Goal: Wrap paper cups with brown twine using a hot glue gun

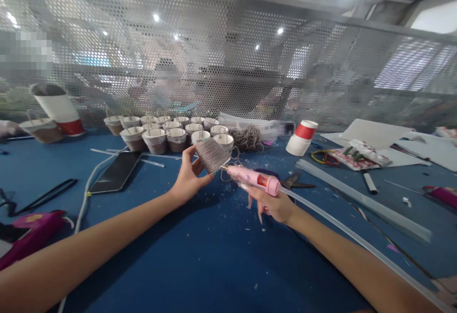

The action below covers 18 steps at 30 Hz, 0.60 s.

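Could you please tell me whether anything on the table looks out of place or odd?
Only untidiness stands out: pale scraps are strewn over the blue tabletop, and the twine lies in a loose tangle beside the small cups, unlike their neat cluster. No spill or damage is evident.

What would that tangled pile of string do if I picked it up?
The string pile would probably flop, since its thin strands bend in loose loops. It's likely light for its size, being just loose strands. It may lift as one clump, because the loops look tangled.
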Motion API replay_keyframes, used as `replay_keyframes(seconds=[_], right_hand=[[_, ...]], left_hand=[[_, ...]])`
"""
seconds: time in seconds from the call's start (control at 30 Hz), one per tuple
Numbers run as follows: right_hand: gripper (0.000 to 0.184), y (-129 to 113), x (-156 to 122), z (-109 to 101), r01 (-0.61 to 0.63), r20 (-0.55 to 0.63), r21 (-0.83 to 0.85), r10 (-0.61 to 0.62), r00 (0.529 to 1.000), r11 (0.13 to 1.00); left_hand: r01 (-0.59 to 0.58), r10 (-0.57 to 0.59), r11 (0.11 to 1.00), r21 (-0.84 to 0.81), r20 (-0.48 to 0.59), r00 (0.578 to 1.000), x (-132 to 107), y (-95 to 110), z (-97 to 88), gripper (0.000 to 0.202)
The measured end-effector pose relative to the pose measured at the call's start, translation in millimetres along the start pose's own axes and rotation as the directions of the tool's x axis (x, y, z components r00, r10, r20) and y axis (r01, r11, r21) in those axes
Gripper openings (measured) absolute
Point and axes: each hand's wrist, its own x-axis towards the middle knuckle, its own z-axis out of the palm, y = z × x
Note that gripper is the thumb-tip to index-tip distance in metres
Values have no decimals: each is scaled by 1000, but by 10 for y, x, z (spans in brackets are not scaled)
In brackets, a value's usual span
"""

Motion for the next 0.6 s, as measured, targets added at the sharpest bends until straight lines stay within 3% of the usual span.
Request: replay_keyframes(seconds=[0.6], right_hand=[[36, 82, 0, -59, 1, 4, -21, -1, 1000, 1000]], left_hand=[[-7, 7, 1000, -9, -13, 1000, -2, 11, 14, 70]])
